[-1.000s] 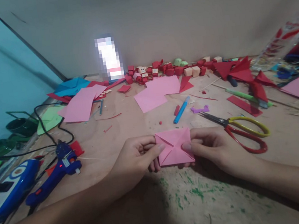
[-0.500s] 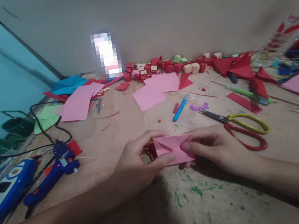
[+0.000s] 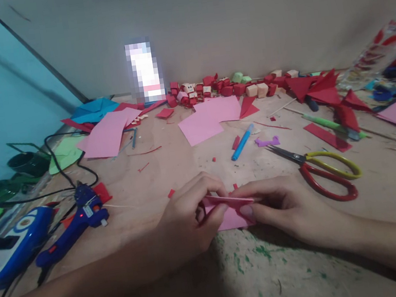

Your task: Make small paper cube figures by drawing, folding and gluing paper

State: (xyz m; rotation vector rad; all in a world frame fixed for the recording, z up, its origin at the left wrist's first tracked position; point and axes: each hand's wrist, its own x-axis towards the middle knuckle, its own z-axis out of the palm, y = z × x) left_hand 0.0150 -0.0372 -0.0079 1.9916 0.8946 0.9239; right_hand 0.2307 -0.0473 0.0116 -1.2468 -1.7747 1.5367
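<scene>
A small piece of folded pink paper [image 3: 232,218] is between my two hands, low over the tabletop. My left hand [image 3: 196,212] pinches its left side, fingers curled over the upper edge and thumb in front. On the other side, my right hand [image 3: 279,203] grips the paper with the thumb on its face and the index finger along its top. The upper flap is tilted up along a crease. My fingers hide parts of both ends. Scissors [image 3: 298,159] with one yellow and one red handle lie open beyond my right hand.
A blue glue gun [image 3: 85,213] with a black cord lies left, beside a blue-and-white device [image 3: 16,247]. Pink sheets [image 3: 202,123], a blue marker [image 3: 243,142] and red scraps lie ahead. Small paper cubes [image 3: 226,90] line the wall near a blurred bright screen [image 3: 145,72].
The paper's upper part has been tilted up and its face is less flat toward me. My left fingers have curled further over it. The view has shifted slightly.
</scene>
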